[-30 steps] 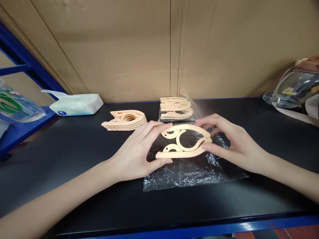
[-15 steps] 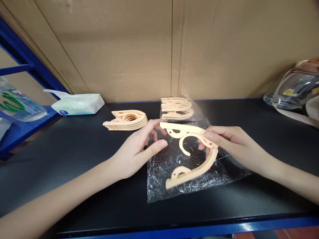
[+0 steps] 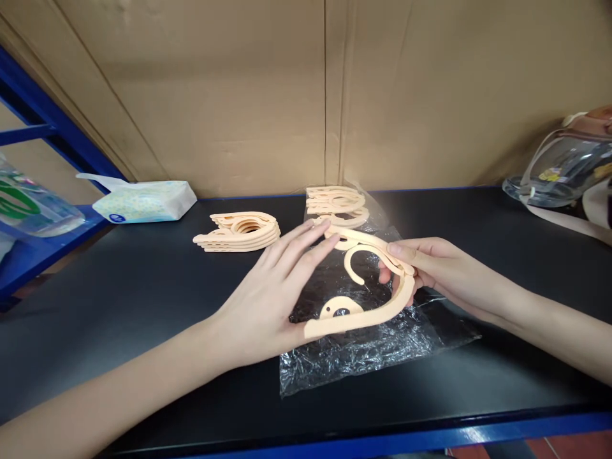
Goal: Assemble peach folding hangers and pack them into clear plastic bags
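A cream folding clothes hanger [image 3: 361,317] is held over the table, its two arms partly folded toward each other and the curved hook [image 3: 352,271] between them. My right hand [image 3: 433,271] pinches it at the hinge, thumb on top and fingers behind. My left hand [image 3: 272,299] spans the free ends, fingertips on the far arm and thumb at the tip of the near arm. Beneath the hanger lies a crinkled clear plastic bag [image 3: 335,366]. To the left a stack of similar folded hangers [image 3: 239,241] rests on the table.
More folded hangers [image 3: 337,203] lie in clear plastic at the back. A tissue pack [image 3: 148,201] sits at the back left, near a blue metal frame [image 3: 29,131]. At the right edge stands a clear bottle [image 3: 568,166] with a strap [image 3: 564,223]. Cardboard [image 3: 215,95] walls the back.
My left hand has closed onto the hanger's two arm ends. The near arm has swung up toward the far arm, narrowing the gap. My right hand still grips the hinge.
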Tool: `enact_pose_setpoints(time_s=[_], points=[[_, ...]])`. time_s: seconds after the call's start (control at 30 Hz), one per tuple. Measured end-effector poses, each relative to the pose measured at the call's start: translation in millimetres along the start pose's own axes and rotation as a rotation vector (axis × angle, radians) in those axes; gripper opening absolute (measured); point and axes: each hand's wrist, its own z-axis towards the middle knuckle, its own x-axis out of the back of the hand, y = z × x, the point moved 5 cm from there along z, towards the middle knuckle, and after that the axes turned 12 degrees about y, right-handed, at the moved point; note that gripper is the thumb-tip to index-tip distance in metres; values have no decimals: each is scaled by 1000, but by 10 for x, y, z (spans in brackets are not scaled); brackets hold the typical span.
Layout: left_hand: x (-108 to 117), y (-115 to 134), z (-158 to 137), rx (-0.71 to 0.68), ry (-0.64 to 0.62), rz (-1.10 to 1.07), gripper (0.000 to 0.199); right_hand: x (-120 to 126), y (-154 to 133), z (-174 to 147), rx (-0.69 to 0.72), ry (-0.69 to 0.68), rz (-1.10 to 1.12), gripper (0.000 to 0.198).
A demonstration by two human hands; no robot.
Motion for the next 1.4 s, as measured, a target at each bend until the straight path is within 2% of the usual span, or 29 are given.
enact_pose_setpoints(time_s=[0.1, 0.23, 0.33, 0.43, 0.63, 0.73, 0.87, 1.07, 1.23, 1.3, 1.4], points=[[10, -60, 2, -19, -37, 18, 93, -20, -7, -11, 9, -13, -26, 37], [4, -27, 6, -49, -95, -1, 106, 14, -3, 8, 8, 46, 2, 37], [-15, 27, 1, -63, -103, -36, 104, 25, 9, 17, -7, 43, 28, 38], [-31, 38, -11, -25, -73, -83, 92, 31, 11, 12, -14, 56, 37, 38], [-20, -128, -29, 155, 54, -160, 51, 98, 32, 61, -38, 109, 170, 29], [-13, -208, -37, 182, 92, -199, 49, 168, 60, 121, -41, 163, 214, 27], [-16, -188, -19, 93, 81, -153, 68, 144, 59, 125, -37, 117, 171, 27], [-26, -158, 20, -8, 38, -63, 66, 6, 60, 27, -65, -60, 111, 34], [-34, -107, 8, -160, -4, -21, 87, 8, 35, 30, -38, -70, 109, 34], [-30, -88, 3, -199, 2, -6, 86, 15, 13, 30, -14, -55, 69, 33], [-16, -105, 9, -178, 29, 9, 77, 2, -1, 13, 27, -67, -57, 33]])
